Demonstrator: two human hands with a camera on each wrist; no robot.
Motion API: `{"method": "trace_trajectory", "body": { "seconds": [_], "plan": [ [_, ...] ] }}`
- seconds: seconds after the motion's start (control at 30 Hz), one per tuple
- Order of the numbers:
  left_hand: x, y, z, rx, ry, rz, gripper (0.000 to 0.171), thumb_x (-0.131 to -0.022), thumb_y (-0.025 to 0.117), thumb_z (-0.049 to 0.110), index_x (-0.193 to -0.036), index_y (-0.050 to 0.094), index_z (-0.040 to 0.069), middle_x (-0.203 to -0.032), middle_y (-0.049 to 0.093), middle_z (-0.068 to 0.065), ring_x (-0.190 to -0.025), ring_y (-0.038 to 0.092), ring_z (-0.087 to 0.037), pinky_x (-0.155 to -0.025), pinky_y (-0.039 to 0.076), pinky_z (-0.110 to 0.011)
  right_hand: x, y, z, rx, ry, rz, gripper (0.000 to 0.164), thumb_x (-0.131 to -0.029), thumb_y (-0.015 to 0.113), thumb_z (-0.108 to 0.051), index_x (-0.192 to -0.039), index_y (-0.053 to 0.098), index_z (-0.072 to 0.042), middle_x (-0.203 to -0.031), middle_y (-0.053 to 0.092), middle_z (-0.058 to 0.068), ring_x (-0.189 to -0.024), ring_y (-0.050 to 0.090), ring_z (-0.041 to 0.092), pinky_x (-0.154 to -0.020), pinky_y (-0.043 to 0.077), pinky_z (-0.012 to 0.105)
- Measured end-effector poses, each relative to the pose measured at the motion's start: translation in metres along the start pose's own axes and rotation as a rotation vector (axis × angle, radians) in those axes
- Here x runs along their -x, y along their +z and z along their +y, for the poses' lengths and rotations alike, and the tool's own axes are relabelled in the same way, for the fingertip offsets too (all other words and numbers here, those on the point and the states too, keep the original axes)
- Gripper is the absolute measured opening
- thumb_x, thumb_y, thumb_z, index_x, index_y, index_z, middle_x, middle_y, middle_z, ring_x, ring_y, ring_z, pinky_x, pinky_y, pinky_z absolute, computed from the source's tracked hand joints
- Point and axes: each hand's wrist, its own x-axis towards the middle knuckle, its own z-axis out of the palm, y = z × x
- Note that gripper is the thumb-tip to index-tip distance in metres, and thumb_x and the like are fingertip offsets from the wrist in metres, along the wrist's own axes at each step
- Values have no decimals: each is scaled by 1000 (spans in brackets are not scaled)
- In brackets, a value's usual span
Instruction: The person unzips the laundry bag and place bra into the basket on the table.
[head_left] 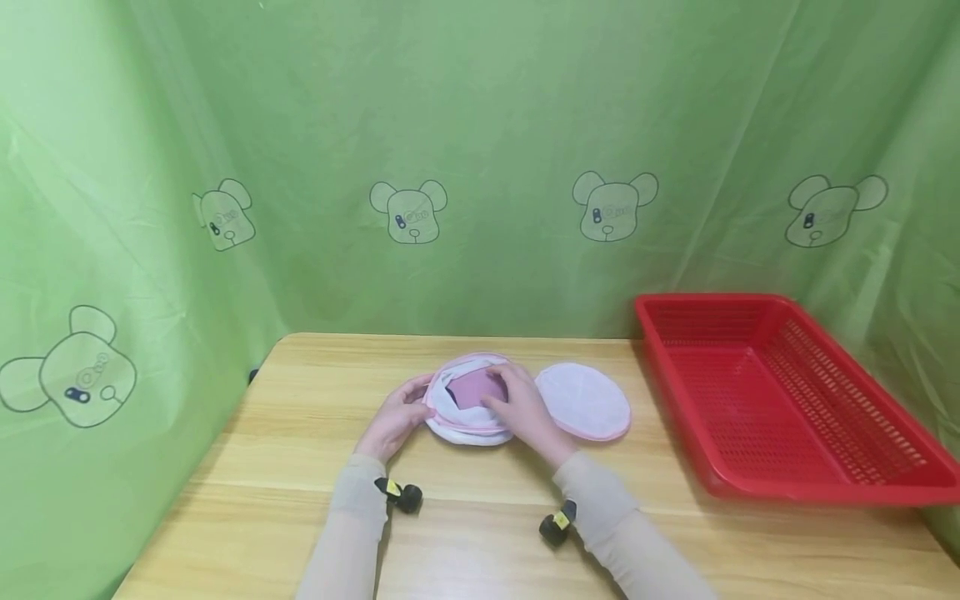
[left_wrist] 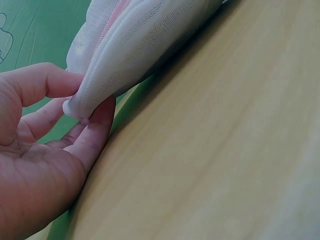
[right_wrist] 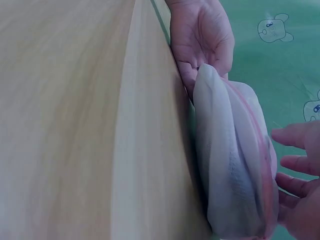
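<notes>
A round white mesh laundry bag [head_left: 467, 434] with pink edging lies on the table with its top open. Inside it shows a flat purple piece [head_left: 469, 389] with a dark edge; its kind is unclear. My left hand [head_left: 395, 421] holds the bag's left rim, and in the left wrist view thumb and fingers pinch the white mesh [left_wrist: 115, 65]. From the right, my right hand [head_left: 529, 414] reaches over the opening, thumb and fingers spread at the purple piece. In the right wrist view those fingers [right_wrist: 297, 135] are loosely extended beside the bag's pink edge.
Just right of the bag, a round white mesh panel [head_left: 585, 402] with a pink border lies flat on the wooden table [head_left: 300, 467]. A red plastic basket [head_left: 712, 467] stands at the table's right side. Green curtains [head_left: 495, 92] hang behind and on both sides.
</notes>
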Motion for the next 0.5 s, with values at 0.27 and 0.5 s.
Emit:
{"method": "trace_trajectory", "body": {
  "seconds": [0.27,0.5],
  "plan": [
    [1,1,3,-5,-7,-10,72,-74,57,-18,-141,47,6,-149,42,-16,-134,45,-30,-104,49,-32,-5,8,0,46,48,-15,53,-84,74,-19,-131,55,-3,-139,52,18,-137,41,38,-118,31,51],
    [1,0,1,-1,-1,-11,70,-75,56,-19,-140,47,5,-149,43,-16,-132,47,-28,-101,51,-27,-5,14,0,84,131,-57,72,-78,79,-31,-138,49,-7,-146,45,18,-137,39,39,-116,33,53]
  ]
}}
